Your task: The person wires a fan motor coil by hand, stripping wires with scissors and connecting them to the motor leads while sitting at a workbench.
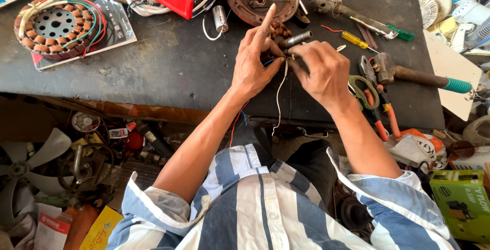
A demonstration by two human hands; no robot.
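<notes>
Green carton [462,205] bottom right on floor, boxy, tool picture on side. Yellow packet [100,229] and white-red packet [49,229] bottom left by grey fan blade [30,160]. Clear printed sleeve [116,21] top left under spare copper stator [55,24].

Mid-bench: small motor winding with steel shaft [295,39] mostly hidden behind both hands. Left hand [253,61] pinching wires, index finger sticking straight up. Right hand [322,71] curled tight, thumb and fingers closed on wire ends; white lead [278,99] dangling over bench [168,66] edge. Scissors [365,89], hammer [413,76], yellow screwdriver [354,39] just right of hands.
</notes>
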